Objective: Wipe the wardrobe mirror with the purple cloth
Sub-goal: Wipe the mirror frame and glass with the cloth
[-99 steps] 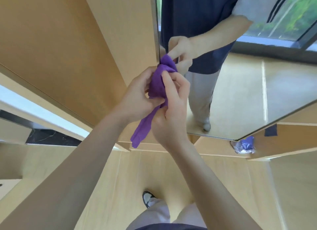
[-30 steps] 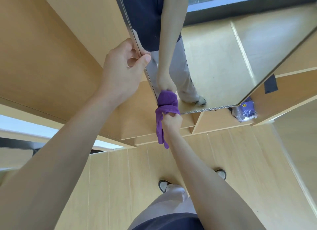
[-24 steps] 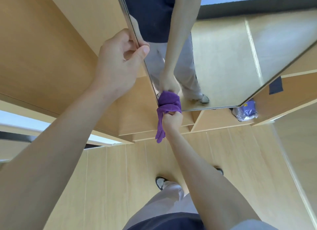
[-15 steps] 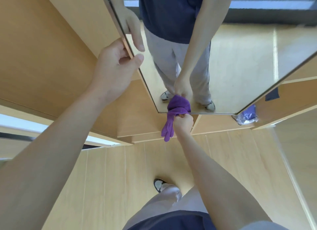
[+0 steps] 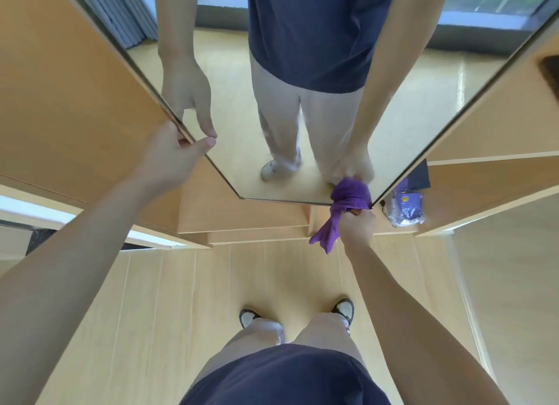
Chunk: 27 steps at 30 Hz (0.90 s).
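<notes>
The wardrobe mirror is a tall pane on a wooden door, and it reflects my legs and both arms. My right hand grips the bunched purple cloth and presses it against the mirror's bottom right corner. A loose tail of the cloth hangs below my fist. My left hand holds the mirror door's left edge, with the thumb on the glass and the fingers curled behind the edge.
Wooden wardrobe panels flank the mirror. A clear bag with purple contents lies on a low shelf just right of the cloth. Light wooden floor spreads below, with my shoes on it.
My right hand has slid the cloth rightwards along the mirror's bottom edge, from the left corner to the right corner. My left hand has kept its hold on the left edge.
</notes>
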Each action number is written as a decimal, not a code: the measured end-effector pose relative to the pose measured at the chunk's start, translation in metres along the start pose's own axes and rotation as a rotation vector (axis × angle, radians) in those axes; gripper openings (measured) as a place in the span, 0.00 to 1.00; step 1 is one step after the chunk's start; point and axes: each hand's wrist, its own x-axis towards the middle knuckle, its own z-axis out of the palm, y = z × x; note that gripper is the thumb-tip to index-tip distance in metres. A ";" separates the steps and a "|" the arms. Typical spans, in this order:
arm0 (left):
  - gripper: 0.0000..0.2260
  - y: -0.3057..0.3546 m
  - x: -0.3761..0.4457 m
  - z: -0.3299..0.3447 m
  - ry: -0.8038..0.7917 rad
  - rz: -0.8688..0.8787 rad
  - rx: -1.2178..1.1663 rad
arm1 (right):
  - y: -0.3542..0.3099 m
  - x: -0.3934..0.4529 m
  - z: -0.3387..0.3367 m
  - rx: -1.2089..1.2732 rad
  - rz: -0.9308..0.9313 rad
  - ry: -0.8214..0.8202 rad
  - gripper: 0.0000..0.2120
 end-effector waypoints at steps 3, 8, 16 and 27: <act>0.18 0.008 -0.009 0.000 -0.008 -0.013 0.080 | 0.007 0.015 -0.011 -0.009 -0.032 0.030 0.05; 0.14 0.009 -0.020 0.001 0.028 -0.014 0.107 | -0.004 0.017 -0.039 -0.072 -0.094 0.087 0.07; 0.21 -0.005 -0.026 0.004 0.023 -0.087 0.043 | -0.034 0.006 -0.056 -0.110 -0.254 0.110 0.07; 0.11 -0.014 -0.026 0.001 -0.081 -0.082 -0.005 | -0.113 -0.100 -0.030 -0.065 -0.852 0.051 0.16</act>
